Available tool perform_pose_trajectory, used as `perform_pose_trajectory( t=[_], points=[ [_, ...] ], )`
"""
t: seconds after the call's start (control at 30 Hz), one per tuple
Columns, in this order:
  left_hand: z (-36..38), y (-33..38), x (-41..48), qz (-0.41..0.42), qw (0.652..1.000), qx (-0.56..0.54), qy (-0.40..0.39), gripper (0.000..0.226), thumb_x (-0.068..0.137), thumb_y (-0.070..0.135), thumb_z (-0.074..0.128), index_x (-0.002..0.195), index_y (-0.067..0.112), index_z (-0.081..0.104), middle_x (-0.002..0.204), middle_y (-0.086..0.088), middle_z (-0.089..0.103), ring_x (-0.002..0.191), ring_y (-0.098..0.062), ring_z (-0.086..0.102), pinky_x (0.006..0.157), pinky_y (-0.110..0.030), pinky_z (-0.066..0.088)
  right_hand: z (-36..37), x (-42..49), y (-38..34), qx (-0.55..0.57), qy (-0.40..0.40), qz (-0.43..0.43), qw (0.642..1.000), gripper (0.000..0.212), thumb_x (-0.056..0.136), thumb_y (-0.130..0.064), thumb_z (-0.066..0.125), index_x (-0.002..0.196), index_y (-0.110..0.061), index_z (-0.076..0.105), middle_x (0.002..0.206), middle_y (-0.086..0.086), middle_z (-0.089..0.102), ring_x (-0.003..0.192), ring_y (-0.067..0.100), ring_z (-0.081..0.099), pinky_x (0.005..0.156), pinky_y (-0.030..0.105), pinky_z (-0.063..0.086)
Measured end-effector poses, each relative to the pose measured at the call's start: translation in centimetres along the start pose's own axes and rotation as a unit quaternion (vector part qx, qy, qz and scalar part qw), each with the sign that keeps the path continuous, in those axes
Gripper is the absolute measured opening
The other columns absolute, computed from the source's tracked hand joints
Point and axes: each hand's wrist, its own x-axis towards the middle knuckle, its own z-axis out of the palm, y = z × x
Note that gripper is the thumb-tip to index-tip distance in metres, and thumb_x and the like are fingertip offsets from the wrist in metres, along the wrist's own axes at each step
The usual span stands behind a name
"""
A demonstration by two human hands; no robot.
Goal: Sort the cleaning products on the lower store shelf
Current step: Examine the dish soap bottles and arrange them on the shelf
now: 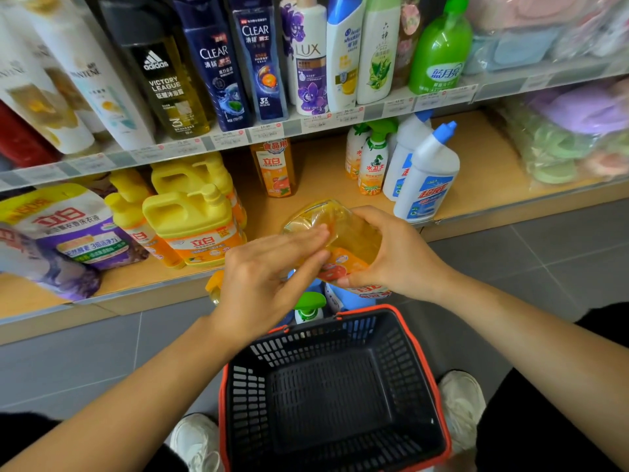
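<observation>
An orange dish-soap bottle (354, 238) is held upside down, bottom toward me, in front of the lower shelf (476, 172). My right hand (391, 253) grips its side. My left hand (269, 270) rests flat against its other side, fingers together. On the shelf stand one matching orange bottle (275, 168), yellow jugs (194, 223), purple refill pouches (68, 233), green-capped spray bottles (372, 161) and white toilet-cleaner bottles with blue caps (425, 178).
A black basket with red rim (335, 396) sits on the grey floor between my white shoes. Beyond it on the floor stand a green-capped bottle (308, 308) and other partly hidden bottles. Shampoo bottles (258, 59) fill the upper shelf; packaged cloths (561, 144) lie right.
</observation>
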Motion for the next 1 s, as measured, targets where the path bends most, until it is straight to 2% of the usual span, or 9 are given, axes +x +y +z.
perform_pose_trajectory(
  t=[0.13, 0.23, 0.3, 0.33, 0.4, 0.57, 0.77, 0.9, 1.0],
  points=[
    [-0.4, -0.4, 0.5, -0.092, 0.995, -0.030, 0.029, 0.022, 0.086, 0.026, 0.080, 0.076, 0.006, 0.077, 0.082, -0.003, 0.074, 0.080, -0.011, 0.069, 0.071, -0.027, 0.053, 0.1, -0.2, 0.1, -0.017, -0.012, -0.009, 1.000, 0.091, 0.055, -0.033, 0.099, 0.134, -0.027, 0.055, 0.114, -0.020, 0.065, 0.106, -0.009, 0.060, 0.084, 0.009, 0.048],
    [-0.4, -1.0, 0.9, -0.227, 0.970, -0.080, 0.011, 0.038, 0.074, 0.045, 0.086, 0.093, 0.016, 0.070, 0.097, -0.002, 0.066, 0.094, -0.011, 0.063, 0.078, -0.021, 0.048, 0.0, -0.2, 0.1, -0.006, -0.023, -0.015, 1.000, 0.091, 0.057, -0.031, 0.098, 0.136, -0.027, 0.054, 0.116, -0.020, 0.065, 0.108, -0.008, 0.060, 0.086, 0.010, 0.049],
    [-0.4, -1.4, 1.0, -0.310, 0.933, -0.179, -0.024, 0.051, 0.068, 0.045, 0.086, 0.108, 0.022, 0.065, 0.108, 0.001, 0.064, 0.099, -0.006, 0.063, 0.077, -0.016, 0.050, -0.1, -0.1, 0.1, -0.001, -0.034, -0.021, 0.999, 0.090, 0.057, -0.030, 0.098, 0.136, -0.027, 0.055, 0.117, -0.024, 0.063, 0.109, -0.010, 0.059, 0.085, 0.007, 0.047],
    [-0.3, -1.5, 1.0, -0.329, 0.917, -0.223, -0.039, 0.052, 0.068, 0.041, 0.085, 0.112, 0.023, 0.064, 0.111, 0.002, 0.066, 0.100, -0.009, 0.066, 0.077, -0.019, 0.054, -0.2, -0.1, 0.2, 0.000, -0.038, -0.023, 0.999, 0.090, 0.057, -0.030, 0.098, 0.136, -0.027, 0.054, 0.116, -0.026, 0.062, 0.109, -0.011, 0.058, 0.084, 0.006, 0.046],
    [0.0, -1.8, 0.7, -0.329, 0.907, -0.258, -0.043, 0.045, 0.072, 0.034, 0.084, 0.114, 0.027, 0.067, 0.108, 0.003, 0.072, 0.100, -0.017, 0.069, 0.078, -0.027, 0.059, -0.2, -0.1, 0.4, 0.000, -0.043, -0.025, 0.999, 0.089, 0.057, -0.030, 0.098, 0.134, -0.029, 0.055, 0.114, -0.029, 0.062, 0.109, -0.011, 0.058, 0.084, 0.004, 0.045],
    [0.2, -2.5, 0.5, -0.341, 0.904, -0.258, -0.020, 0.031, 0.075, 0.036, 0.084, 0.103, 0.031, 0.073, 0.099, 0.001, 0.077, 0.093, -0.020, 0.072, 0.078, -0.037, 0.061, 0.0, -0.1, 0.5, -0.007, -0.049, -0.029, 0.998, 0.089, 0.055, -0.031, 0.099, 0.130, -0.039, 0.052, 0.111, -0.044, 0.057, 0.109, -0.017, 0.055, 0.084, 0.000, 0.040],
    [0.5, -3.0, 0.3, -0.305, 0.932, -0.193, 0.004, 0.011, 0.086, 0.036, 0.070, 0.096, 0.031, 0.073, 0.087, 0.005, 0.075, 0.081, -0.022, 0.069, 0.073, -0.033, 0.056, 0.0, 0.2, 0.6, 0.004, -0.073, -0.028, 0.997, 0.089, 0.056, -0.035, 0.098, 0.134, -0.034, 0.054, 0.119, -0.032, 0.061, 0.113, -0.011, 0.057, 0.087, 0.004, 0.043],
    [0.8, -2.8, 0.2, -0.326, 0.925, -0.190, 0.030, 0.023, 0.091, 0.041, 0.063, 0.086, 0.021, 0.073, 0.077, 0.000, 0.072, 0.072, -0.011, 0.063, 0.067, -0.034, 0.052, 0.0, 0.2, 0.5, -0.005, -0.088, -0.031, 0.996, 0.093, 0.056, -0.039, 0.098, 0.137, -0.030, 0.053, 0.122, -0.026, 0.062, 0.114, -0.009, 0.058, 0.090, 0.007, 0.046],
    [0.7, -2.7, 0.3, -0.335, 0.921, -0.199, 0.019, 0.022, 0.089, 0.039, 0.067, 0.089, 0.018, 0.074, 0.082, -0.003, 0.073, 0.076, -0.018, 0.066, 0.071, -0.040, 0.054, 0.1, 0.2, 0.5, 0.001, -0.086, -0.029, 0.996, 0.092, 0.055, -0.038, 0.098, 0.136, -0.029, 0.054, 0.121, -0.024, 0.064, 0.113, -0.007, 0.059, 0.091, 0.011, 0.049]
  ],
)
